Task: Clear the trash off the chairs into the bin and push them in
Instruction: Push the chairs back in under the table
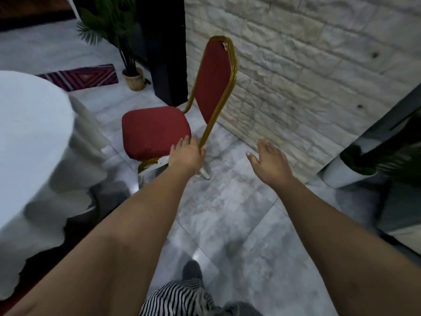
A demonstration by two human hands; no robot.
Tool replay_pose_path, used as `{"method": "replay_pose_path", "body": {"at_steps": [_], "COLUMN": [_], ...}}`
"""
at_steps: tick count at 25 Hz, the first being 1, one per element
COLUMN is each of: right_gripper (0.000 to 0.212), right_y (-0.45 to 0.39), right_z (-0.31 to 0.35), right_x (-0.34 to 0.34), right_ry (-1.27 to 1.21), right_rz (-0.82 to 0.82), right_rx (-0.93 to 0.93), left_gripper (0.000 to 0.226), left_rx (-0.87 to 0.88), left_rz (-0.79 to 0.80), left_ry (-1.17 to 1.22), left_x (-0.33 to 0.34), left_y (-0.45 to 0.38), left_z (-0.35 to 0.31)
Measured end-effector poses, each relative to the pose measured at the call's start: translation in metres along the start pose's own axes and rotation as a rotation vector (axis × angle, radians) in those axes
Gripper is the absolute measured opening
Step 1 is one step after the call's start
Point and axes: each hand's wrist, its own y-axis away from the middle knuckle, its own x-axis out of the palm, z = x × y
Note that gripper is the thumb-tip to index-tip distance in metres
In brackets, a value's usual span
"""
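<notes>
Reaching forward, the left hand (188, 153) is laid with fingers spread against the near corner of the chair (157, 131), where the red seat cushion meets the gold frame upright; nothing is grasped, and whether the palm actually presses the frame or only overlaps it cannot be told. The right hand (270, 159) is held open and empty in the air, apart from the chair and over bare floor (227, 213).

No trash is seen on the red seat, so the clearing step is judged done for this chair at least. No bin is in view, nor any other chair, so how much of the wider task is left cannot be settled. The chair is turned with its seat toward the table (29, 133), which is draped in a white cloth, but it stands clear of the table edge; pushing it in is judged the step in hand and not yet done. Something pale, perhaps wrapping, is seen around the lower frame and legs.

The floor is laid in large grey marbled tiles with a slight sheen. A pale stone-block wall (296, 65) stands just behind the chair back. A potted plant (132, 71) in a woven basket and a patterned rug (84, 76) lie beyond.
</notes>
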Motion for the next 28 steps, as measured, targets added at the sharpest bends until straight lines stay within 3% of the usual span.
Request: {"method": "replay_pose_path", "body": {"at_steps": [7, 17, 28], "right_gripper": [0.064, 0.065, 0.064], "right_y": [-0.147, -0.397, -0.571], "right_z": [-0.024, -0.072, -0.018], "right_x": [-0.027, -0.080, -0.082], "right_ry": [-0.011, 0.004, -0.008], "right_rz": [-0.023, 0.034, 0.008], "right_rx": [-0.042, -0.354, -0.554], "left_gripper": [0.060, 0.061, 0.064], "left_rx": [-0.009, -0.238, -0.348], "left_rz": [-0.055, -0.240, -0.303], "left_ry": [0.066, 0.234, 0.362], "left_x": [-0.011, -0.010, -0.027], "left_y": [-0.132, -0.299, -0.445], "left_z": [-0.054, -0.152, -0.167]}}
